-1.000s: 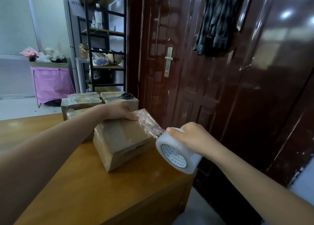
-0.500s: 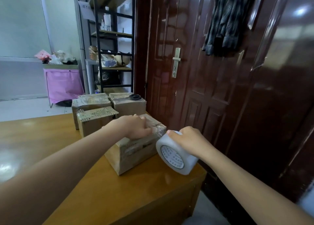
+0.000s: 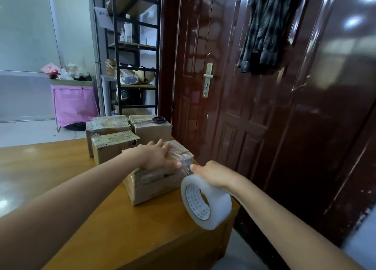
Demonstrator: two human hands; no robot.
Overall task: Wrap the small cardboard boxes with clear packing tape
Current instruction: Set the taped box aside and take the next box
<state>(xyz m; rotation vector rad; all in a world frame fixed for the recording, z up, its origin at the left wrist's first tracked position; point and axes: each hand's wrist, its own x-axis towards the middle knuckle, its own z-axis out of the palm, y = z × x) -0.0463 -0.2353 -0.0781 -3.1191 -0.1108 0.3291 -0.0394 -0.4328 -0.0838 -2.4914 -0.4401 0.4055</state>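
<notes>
Boxes first: the one being wrapped, the box (image 3: 156,180), is sitting near the right edge of the desk (image 3: 81,218), and it's looking different from a second ago. Back then it was tipped up with a long stretch of tape pulled taut off its far corner. Now it's lying flat again and that stretch is down to a short bit of film between the top right edge and the roll (image 3: 205,203).

Left hand (image 3: 156,157) is lying flat on top, fingers straight, pressing the tape down. Right hand (image 3: 213,176) is gripping the roll from above, thumb pointing toward the box, holding it just off the box's right side. The roll is hanging lower and nearer than it was.

My read: one pass is getting smoothed onto the top, and the tape is heading down the right side next. So wrapping is underway, not finished, and the tape isn't cut yet.

Count:
- boxes: four. One in hand, plus a stack (image 3: 122,133) of three just behind it, looking already taped
- roll: one
- scissors (image 3: 158,119): one pair, on the far right box of the stack
- hands: two, both busy
</notes>
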